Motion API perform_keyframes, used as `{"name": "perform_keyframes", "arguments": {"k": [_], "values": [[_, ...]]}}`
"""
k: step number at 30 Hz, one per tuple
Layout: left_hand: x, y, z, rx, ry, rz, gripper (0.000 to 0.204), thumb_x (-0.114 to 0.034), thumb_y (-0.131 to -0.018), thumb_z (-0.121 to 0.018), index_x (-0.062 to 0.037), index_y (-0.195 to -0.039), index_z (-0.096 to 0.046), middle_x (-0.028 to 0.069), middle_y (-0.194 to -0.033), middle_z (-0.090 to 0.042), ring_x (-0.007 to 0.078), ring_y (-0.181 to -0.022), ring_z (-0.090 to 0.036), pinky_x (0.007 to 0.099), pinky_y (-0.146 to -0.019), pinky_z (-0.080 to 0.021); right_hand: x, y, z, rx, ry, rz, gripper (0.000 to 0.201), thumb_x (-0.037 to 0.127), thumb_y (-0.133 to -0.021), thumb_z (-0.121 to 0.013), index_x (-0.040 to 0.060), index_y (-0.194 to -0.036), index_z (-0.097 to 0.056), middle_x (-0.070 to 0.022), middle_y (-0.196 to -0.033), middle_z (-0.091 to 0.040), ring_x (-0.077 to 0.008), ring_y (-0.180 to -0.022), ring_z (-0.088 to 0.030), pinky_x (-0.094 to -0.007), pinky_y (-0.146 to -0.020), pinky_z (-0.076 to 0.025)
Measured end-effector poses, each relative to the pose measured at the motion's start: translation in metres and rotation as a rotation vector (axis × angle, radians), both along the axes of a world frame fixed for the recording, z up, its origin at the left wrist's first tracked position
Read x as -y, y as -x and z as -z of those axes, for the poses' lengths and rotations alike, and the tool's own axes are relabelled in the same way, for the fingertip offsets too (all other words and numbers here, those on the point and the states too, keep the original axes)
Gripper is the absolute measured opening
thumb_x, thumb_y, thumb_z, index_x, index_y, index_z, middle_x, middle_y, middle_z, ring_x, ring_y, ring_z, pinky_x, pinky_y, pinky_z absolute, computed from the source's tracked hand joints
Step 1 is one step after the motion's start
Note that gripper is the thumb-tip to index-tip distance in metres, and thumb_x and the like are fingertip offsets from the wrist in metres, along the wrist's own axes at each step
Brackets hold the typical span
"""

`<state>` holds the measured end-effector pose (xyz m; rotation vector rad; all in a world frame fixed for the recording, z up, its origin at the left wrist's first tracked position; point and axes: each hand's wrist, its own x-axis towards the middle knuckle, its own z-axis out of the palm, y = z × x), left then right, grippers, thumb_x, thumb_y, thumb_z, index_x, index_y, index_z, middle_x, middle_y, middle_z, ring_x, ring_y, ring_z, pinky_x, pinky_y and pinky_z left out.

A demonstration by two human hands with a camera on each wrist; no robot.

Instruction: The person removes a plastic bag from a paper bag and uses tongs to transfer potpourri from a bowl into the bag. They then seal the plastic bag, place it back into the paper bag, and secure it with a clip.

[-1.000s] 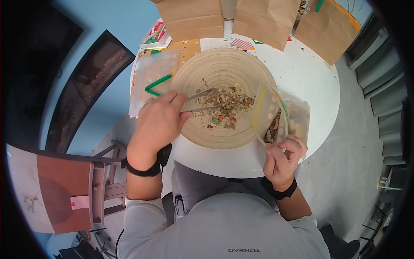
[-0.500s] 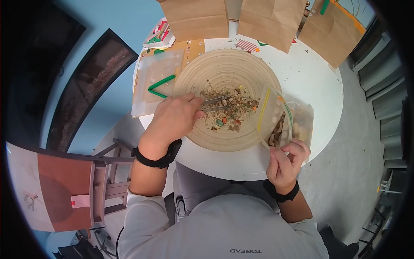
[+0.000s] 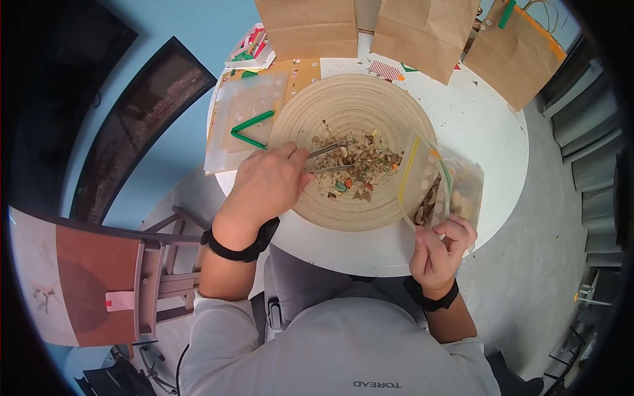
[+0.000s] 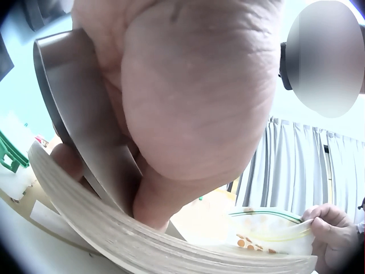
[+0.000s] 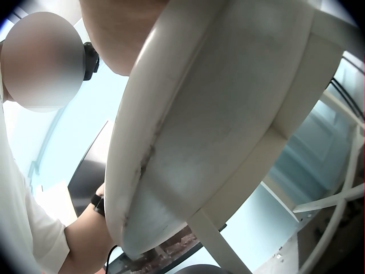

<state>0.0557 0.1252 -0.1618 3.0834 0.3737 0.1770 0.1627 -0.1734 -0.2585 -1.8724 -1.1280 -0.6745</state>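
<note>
My left hand (image 3: 267, 181) grips metal tongs (image 3: 328, 149) over a round wooden plate (image 3: 300, 109). The tongs' two arms stand apart, their tips in a loose heap of dried brown bits (image 3: 370, 162) with some orange and green pieces. The left wrist view shows the broad bent end of the tongs (image 4: 85, 108) inside the palm. With thumb and fingers, my right hand (image 3: 439, 254) pinches the edge of a clear zip bag (image 3: 413, 165) at the plate's right side. Its mouth gapes toward the plate, and brown dried pieces (image 3: 428, 203) lie inside.
Another clear bag (image 3: 467, 181) sits behind the zip bag. Kraft paper bags (image 3: 310, 30) line the table's far side. Left of the plate lie a translucent pouch (image 3: 247, 99) and green clip strips (image 3: 252, 122). The round white table (image 3: 489, 119) carries scattered crumbs.
My left hand and the tongs have moved right, farther over the heap. The right hand keeps its hold on the zip bag. The whole head view has shifted slightly.
</note>
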Motion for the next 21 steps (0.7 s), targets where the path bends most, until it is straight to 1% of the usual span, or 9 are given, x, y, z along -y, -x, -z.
{"name": "perform_keyframes", "arguments": {"k": [3,4,7,10,16,21], "values": [[0.002,0.007,-0.001,0.037,-0.004,-0.012,0.026,-0.023,-0.09,-0.077,-0.0086,-0.111,-0.072,0.0096,-0.097,-0.069,0.0359,-0.089,-0.07,0.0478,-0.077,-0.056,0.0,-0.001,0.0,0.003,-0.002,-0.002,0.021,0.004,-0.081,-0.074,0.0115,-0.1,-0.078,-0.0082,-0.104,-0.054,-0.0337,-0.11,-0.047,-0.0465,-0.099,-0.048],[0.003,0.007,-0.002,0.015,-0.002,-0.013,0.025,-0.023,-0.09,-0.077,-0.0086,-0.11,-0.072,0.0094,-0.096,-0.069,0.0358,-0.088,-0.07,0.0477,-0.076,-0.056,0.0,0.0,0.0,0.003,-0.002,-0.005,0.021,0.004,-0.081,-0.073,0.0114,-0.1,-0.078,-0.0082,-0.103,-0.054,-0.0335,-0.11,-0.047,-0.0466,-0.099,-0.048],[0.003,0.006,-0.003,-0.027,-0.005,-0.015,0.022,-0.022,-0.09,-0.076,-0.0085,-0.107,-0.072,0.0087,-0.094,-0.069,0.0358,-0.084,-0.07,0.0475,-0.075,-0.055,0.0,0.001,0.0,-0.006,0.017,-0.005,0.013,0.005,-0.084,-0.072,0.0086,-0.096,-0.075,-0.0109,-0.104,-0.053,-0.036,-0.11,-0.048,-0.0491,-0.101,-0.046],[0.002,0.004,-0.001,-0.009,-0.016,0.006,0.019,-0.021,-0.09,-0.076,-0.0085,-0.105,-0.072,0.0083,-0.092,-0.069,0.0359,-0.082,-0.07,0.0474,-0.073,-0.055,0.001,0.001,0.001,0.0,0.003,0.005,0.022,0.005,-0.079,-0.072,0.0112,-0.1,-0.078,-0.0085,-0.104,-0.054,-0.0333,-0.111,-0.047,-0.0472,-0.1,-0.048],[0.002,0.004,-0.001,0.052,-0.008,0.045,0.017,-0.019,-0.091,-0.075,-0.0089,-0.103,-0.072,0.008,-0.09,-0.068,0.0356,-0.08,-0.068,0.0464,-0.07,-0.054,0.0,0.001,0.001,0.0,-0.002,0.001,0.025,0.004,-0.078,-0.072,0.0114,-0.1,-0.079,-0.0086,-0.104,-0.054,-0.0339,-0.111,-0.047,-0.047,-0.1,-0.047],[0.004,0.002,-0.015,0.138,0.002,0.046,0.019,-0.019,-0.09,-0.077,-0.0081,-0.104,-0.072,0.0084,-0.089,-0.066,0.0359,-0.08,-0.068,0.0461,-0.068,-0.054,-0.001,0.001,0.001,-0.001,-0.004,-0.002,0.026,0.003,-0.076,-0.073,0.0117,-0.1,-0.079,-0.0084,-0.103,-0.054,-0.034,-0.11,-0.048,-0.0464,-0.1,-0.047]]}}
